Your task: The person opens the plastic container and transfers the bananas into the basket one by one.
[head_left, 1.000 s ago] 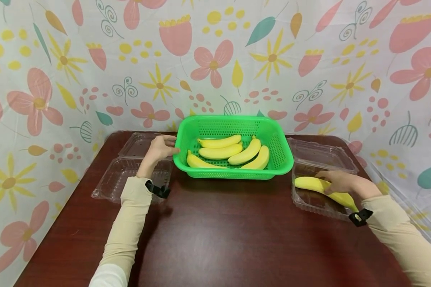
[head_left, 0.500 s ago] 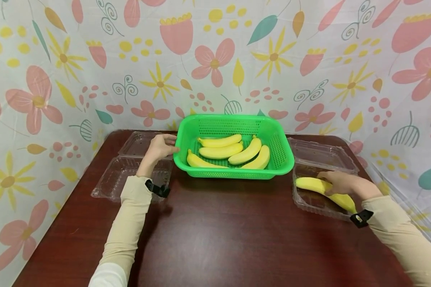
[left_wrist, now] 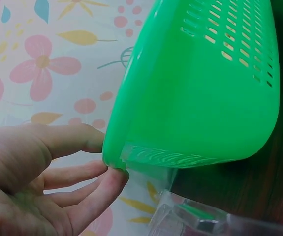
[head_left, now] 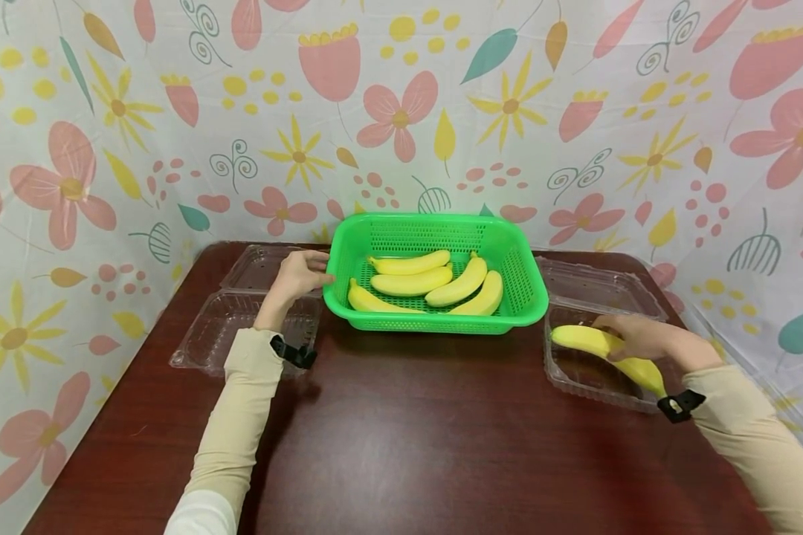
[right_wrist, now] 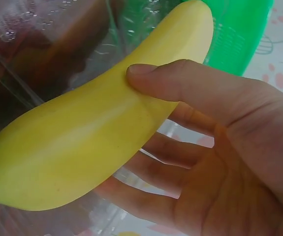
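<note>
In the head view my right hand (head_left: pixel 632 338) grips a yellow banana (head_left: pixel 578 338) over the right clear plastic container (head_left: pixel 562 379). The right wrist view shows the thumb lying across the banana (right_wrist: pixel 77 142) and the fingers beneath it. At the left end of the green basket (head_left: pixel 435 323), my left hand (head_left: pixel 301 273) touches the rim with its fingertips. Up close, thumb and fingers (left_wrist: pixel 94 196) reach the basket's rim (left_wrist: pixel 126 103) fairly straight. Several more bananas (head_left: pixel 411 282) lie inside the basket.
Another clear container (head_left: pixel 204 334) with its lid (head_left: pixel 254 266) folded back stands at the left, partly behind the left forearm. The right container's lid (head_left: pixel 602 286) also lies open toward the back. A floral curtain (head_left: pixel 401 111) hangs behind the dark wooden table (head_left: pixel 428 438).
My right hand has raised the banana slightly from inside the right container. The left hand stays at the basket rim, and the basket has not visibly moved.
</note>
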`<state>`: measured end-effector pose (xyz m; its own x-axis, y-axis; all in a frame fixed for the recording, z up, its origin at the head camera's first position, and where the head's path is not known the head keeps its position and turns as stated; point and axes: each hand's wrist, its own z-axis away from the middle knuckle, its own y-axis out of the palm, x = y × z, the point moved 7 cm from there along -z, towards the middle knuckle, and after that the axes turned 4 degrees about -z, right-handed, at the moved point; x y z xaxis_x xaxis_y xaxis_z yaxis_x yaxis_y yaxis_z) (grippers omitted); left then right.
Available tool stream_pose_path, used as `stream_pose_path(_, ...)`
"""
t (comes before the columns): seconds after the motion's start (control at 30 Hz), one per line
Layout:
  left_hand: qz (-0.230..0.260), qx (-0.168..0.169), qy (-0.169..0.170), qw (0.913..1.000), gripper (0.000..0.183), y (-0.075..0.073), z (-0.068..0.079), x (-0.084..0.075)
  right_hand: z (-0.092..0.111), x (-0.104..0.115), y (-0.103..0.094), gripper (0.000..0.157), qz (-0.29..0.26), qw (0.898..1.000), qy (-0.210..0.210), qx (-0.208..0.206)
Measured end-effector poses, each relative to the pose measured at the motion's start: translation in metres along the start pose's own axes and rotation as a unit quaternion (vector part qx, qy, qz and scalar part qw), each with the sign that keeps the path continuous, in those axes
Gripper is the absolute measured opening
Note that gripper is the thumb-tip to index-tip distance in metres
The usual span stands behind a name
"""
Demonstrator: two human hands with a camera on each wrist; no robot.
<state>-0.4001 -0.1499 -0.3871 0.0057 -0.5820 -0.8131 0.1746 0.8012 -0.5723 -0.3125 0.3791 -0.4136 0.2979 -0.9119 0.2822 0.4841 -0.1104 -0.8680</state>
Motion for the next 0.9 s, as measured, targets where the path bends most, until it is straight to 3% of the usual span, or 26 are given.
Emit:
stream_pose_path(0.53,-0.013,-0.005,0.002,0.9999,0.052,0.0,0.0,-0.001,0.029,0.014,-0.034,0.054,-0.02,0.995,-0.017,-0.098)
stream_pose_path(0.9,-0.018,-0.001,-0.002,0.9998,0.051,0.001,0.001,-0.002,0.04,0.024,-0.059,0.055,-0.016,0.99,-0.018,-0.14)
